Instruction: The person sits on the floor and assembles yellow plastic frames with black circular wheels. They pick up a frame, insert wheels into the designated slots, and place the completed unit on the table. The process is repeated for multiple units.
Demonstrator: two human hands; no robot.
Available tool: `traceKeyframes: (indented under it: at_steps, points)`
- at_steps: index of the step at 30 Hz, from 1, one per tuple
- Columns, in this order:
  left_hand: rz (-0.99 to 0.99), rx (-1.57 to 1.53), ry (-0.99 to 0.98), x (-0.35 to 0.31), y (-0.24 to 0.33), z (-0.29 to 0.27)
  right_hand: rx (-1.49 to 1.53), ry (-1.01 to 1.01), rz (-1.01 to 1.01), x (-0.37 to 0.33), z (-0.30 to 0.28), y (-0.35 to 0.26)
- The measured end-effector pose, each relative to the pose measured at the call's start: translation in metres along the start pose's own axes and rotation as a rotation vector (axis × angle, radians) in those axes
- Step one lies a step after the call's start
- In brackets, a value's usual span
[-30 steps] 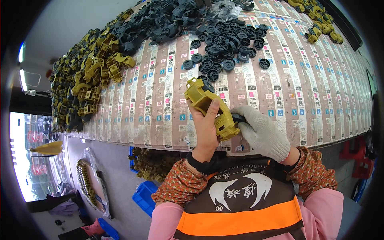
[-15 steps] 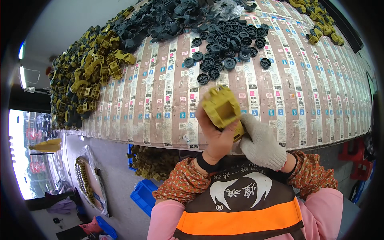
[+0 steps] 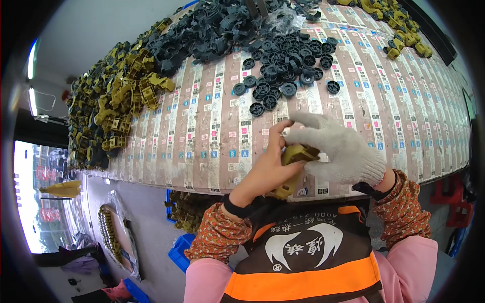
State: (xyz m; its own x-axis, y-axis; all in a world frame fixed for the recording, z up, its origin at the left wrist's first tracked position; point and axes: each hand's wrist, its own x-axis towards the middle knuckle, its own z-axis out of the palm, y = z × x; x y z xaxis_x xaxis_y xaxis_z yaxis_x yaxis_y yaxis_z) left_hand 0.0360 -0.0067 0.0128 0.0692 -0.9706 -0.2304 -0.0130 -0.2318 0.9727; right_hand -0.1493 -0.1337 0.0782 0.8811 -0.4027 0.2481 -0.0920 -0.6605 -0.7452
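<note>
Close to the table's near edge, my bare left hand [image 3: 267, 169] is wrapped round a yellow plastic toy truck body [image 3: 297, 154]. Its lower end pokes out below my palm, over the edge. My right hand [image 3: 346, 154], in a white knitted glove, curls its fingers over the far right side of the same piece, thumb against it. Between them the two hands cover most of the body, so whatever lies under the glove is hidden. Beyond the hands lies a pile of dark toy wheels [image 3: 289, 89], several of them loose at its near side.
Yellow truck bodies [image 3: 126, 91] are heaped along the table's left side, dark plastic parts [image 3: 207, 33] at the back. More yellow pieces [image 3: 404, 35] lie far right. Below the table [image 3: 202, 171] stand a crate of yellow parts [image 3: 187, 209], a blue bin [image 3: 182, 252] and red stools [image 3: 454, 202].
The yellow truck body has come lower, nearer to me, and turned, so its square opening no longer shows. My gloved right hand has moved from beneath it to over its far right side.
</note>
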Motion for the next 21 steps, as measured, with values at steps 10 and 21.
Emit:
traceKeyframes:
  at_steps: [10, 21]
  points:
    - [0.124, -0.685, 0.121, 0.000, -0.014, 0.001, 0.648, 0.057, 0.820, -0.024, 0.018, 0.017]
    - [0.023, -0.735, 0.260, 0.001, -0.010, -0.011, -0.727, 0.164, 0.430, 0.037, -0.045, 0.150]
